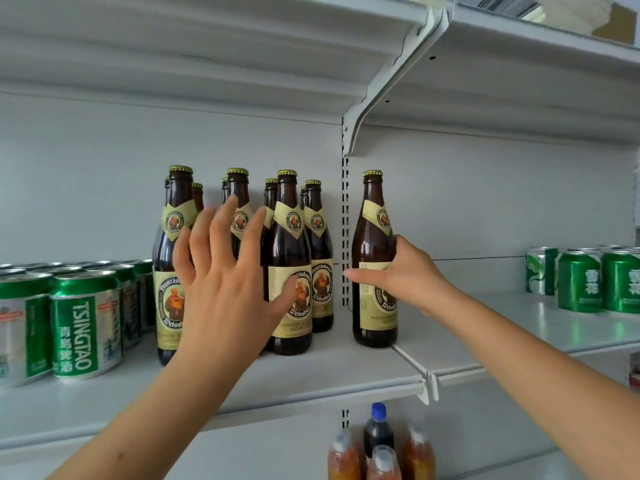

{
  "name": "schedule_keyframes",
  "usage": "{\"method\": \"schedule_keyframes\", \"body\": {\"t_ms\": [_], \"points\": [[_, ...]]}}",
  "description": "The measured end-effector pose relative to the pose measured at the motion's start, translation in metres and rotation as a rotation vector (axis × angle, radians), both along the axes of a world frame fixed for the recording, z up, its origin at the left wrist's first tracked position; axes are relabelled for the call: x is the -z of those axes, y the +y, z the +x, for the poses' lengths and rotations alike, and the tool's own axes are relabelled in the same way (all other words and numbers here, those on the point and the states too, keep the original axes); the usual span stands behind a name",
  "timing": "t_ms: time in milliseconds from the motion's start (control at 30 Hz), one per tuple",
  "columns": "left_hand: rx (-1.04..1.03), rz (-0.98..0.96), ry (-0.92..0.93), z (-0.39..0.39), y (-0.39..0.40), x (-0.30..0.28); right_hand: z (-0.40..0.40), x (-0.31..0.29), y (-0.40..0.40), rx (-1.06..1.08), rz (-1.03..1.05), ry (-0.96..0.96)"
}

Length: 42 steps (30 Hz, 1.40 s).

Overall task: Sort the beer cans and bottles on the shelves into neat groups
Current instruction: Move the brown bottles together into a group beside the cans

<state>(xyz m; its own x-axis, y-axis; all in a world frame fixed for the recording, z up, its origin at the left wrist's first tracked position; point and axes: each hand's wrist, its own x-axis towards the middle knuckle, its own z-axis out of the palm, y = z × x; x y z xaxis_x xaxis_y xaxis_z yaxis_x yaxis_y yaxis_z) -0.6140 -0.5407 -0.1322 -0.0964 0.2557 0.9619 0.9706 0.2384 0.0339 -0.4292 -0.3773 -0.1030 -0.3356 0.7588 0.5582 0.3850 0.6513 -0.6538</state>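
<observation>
Brown beer bottles (290, 271) with cream labels and gold caps stand upright in a tight cluster on the white shelf (311, 372), several rows deep, toward the middle of the view. The left hand (225, 282) is spread wide in front of this cluster, fingers straight and splayed across the necks and shoulders of the front bottles, thumb lying against the label of one of them; it grips nothing. Whether the fingertips actually touch the glass cannot be told.

Just right of the cluster, apart from it and close to the slotted upright (345, 230) at the back, a single bottle (374, 271) of the same kind stands upright near the seam where two shelf boards meet. The right hand (405, 275) holds this bottle around its body at label height, fingers curled behind it and thumb stretched across the front toward the left.

Green and silver Tsingtao cans (86, 323) stand packed together at the left end of the shelf, just beside the bottle cluster. Well to the right, on the adjoining shelf board, a group of other green cans (578, 282) stands apart from everything else.

Below the shelf, the tops of a few plastic drink bottles (379, 441) show, one dark with a blue cap, the others orange.
</observation>
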Motion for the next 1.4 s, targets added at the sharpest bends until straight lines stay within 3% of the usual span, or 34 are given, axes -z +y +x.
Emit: {"method": "schedule_keyframes", "body": {"t_ms": [133,300,367,433,533,667,933,1100,1400], "points": [[0.009,-0.01,-0.226,-0.029,-0.015,0.009,-0.02,0.005,-0.022,-0.008,0.089,-0.014],[0.185,-0.125,-0.622,-0.061,-0.036,0.008,-0.045,0.007,-0.033,-0.025,0.111,-0.038],[0.265,-0.169,-0.772,-0.075,-0.041,0.005,-0.047,0.003,-0.03,-0.04,0.066,-0.073],[0.303,-0.226,-0.84,-0.085,-0.043,0.005,-0.041,0.0,-0.022,-0.191,-0.088,-0.081],[0.344,-0.305,-0.832,-0.094,-0.042,0.01,-0.031,-0.004,-0.018,-0.414,-0.267,-0.095],[0.415,-0.268,-0.845,-0.097,-0.037,0.015,-0.031,-0.002,-0.02,-0.469,-0.257,-0.071],[0.435,-0.185,-0.845,-0.097,-0.034,0.024,-0.047,0.016,-0.021,-0.211,-0.073,-0.031],[0.494,-0.208,-0.81,-0.087,-0.04,0.022,-0.052,0.025,-0.04,-0.209,-0.154,0.014],[0.38,-0.171,-0.811,-0.084,-0.033,0.025,-0.066,0.035,-0.052,-0.155,-0.205,0.167]]}}
